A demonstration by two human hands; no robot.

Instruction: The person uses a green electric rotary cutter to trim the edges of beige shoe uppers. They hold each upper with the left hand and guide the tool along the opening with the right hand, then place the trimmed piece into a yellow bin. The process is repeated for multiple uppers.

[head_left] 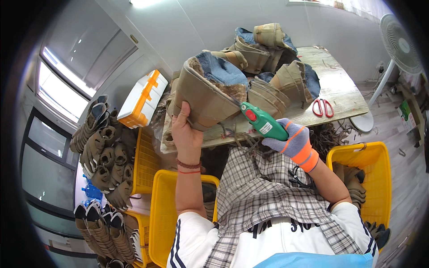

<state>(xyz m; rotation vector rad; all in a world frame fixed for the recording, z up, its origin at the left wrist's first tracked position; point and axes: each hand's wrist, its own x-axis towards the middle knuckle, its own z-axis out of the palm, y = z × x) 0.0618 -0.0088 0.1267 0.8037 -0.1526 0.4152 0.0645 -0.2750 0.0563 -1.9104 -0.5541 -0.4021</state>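
Plaid cloth (263,187) spread over the lap, nearest of all, flanked by yellow crates (170,210). Above it, left hand (185,131) bare, closed around the lower edge of a tan boot (210,91), held up tilted over the near table edge. Right hand (292,140) in a grey and orange glove, wrapped tight around a green tool (263,121) with a red button, its thin tip touching the boot's fuzzy collar.

Boot: tan suede-like shaft, blue lining showing at the open top, brownish fleece along the rim. Probably light and soft, walls likely to fold under pressure, so best gripped low on the shaft or by the sole edge, thumb inside if more control is wanted. Surface looks matt and not slippery; fleece trim likely delicate near the tool tip.

Further out, wooden table (339,91) carrying a heap of similar boots (263,58) and red-handled scissors (322,107). Scraps of trim hanging off the near edge. To the left, more boots stacked sole-up (103,156) and a white and orange case (143,98). Far right, standing fan (400,44) on the floor.
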